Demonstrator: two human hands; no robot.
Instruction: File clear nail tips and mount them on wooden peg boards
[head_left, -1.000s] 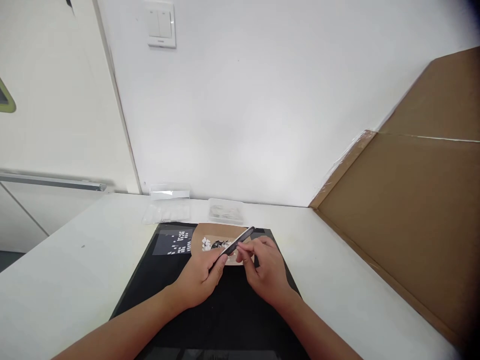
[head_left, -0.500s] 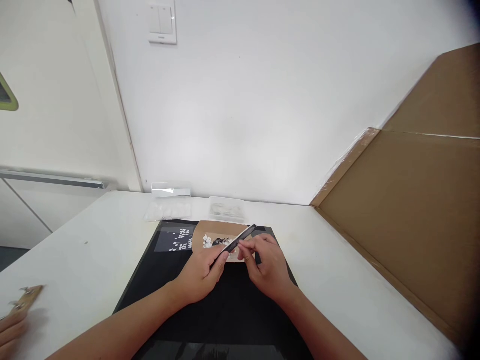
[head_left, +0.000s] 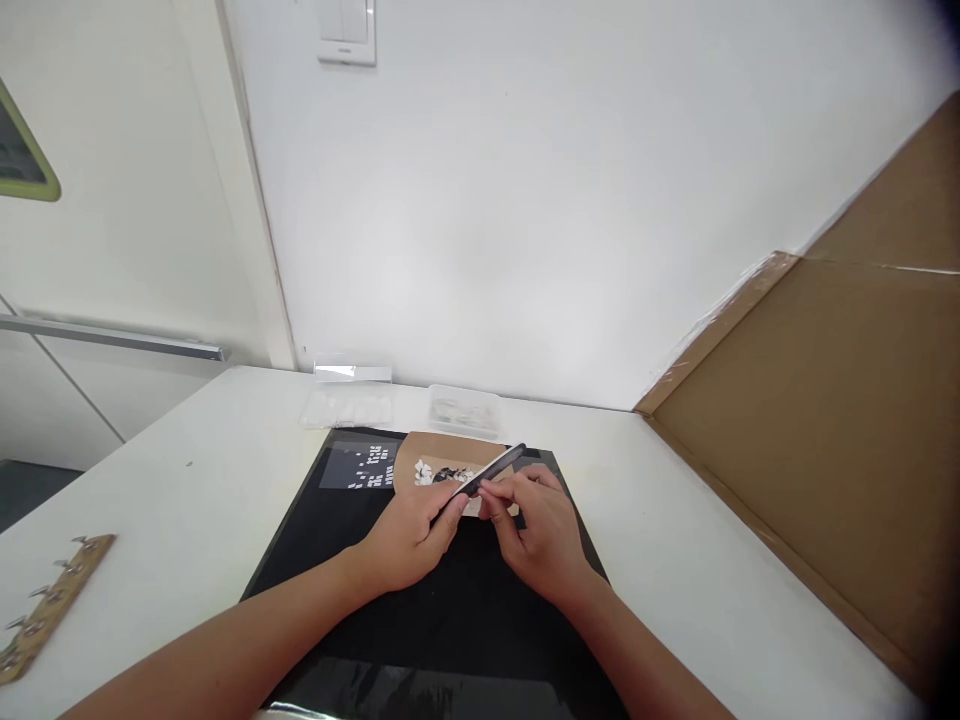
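Note:
My left hand [head_left: 412, 530] is closed around the lower end of a long, flat black strip that looks like a nail file [head_left: 491, 470], tilted up to the right. The fingers of my right hand [head_left: 544, 525] are pinched together against the file's edge; any small piece between them is too small to make out. Under both hands lies a brown paper sheet [head_left: 431, 445] with white flakes [head_left: 424, 472] and dark bits on it. Left of the paper, a dark sheet [head_left: 337, 466] carries several small white pieces. All of it rests on a black mat [head_left: 442, 620].
Two clear plastic boxes stand by the wall: an open one [head_left: 346, 405] and another with pale pieces [head_left: 463, 410]. A wooden strip with metal hooks [head_left: 56, 610] lies at the left on the white table [head_left: 195, 510]. Brown cardboard [head_left: 810, 400] borders the right.
The view has shifted slightly, showing more of the hooked strip. Another person's hand, earlier on that strip, is out of view. My hands keep nearly the same pose at the file.

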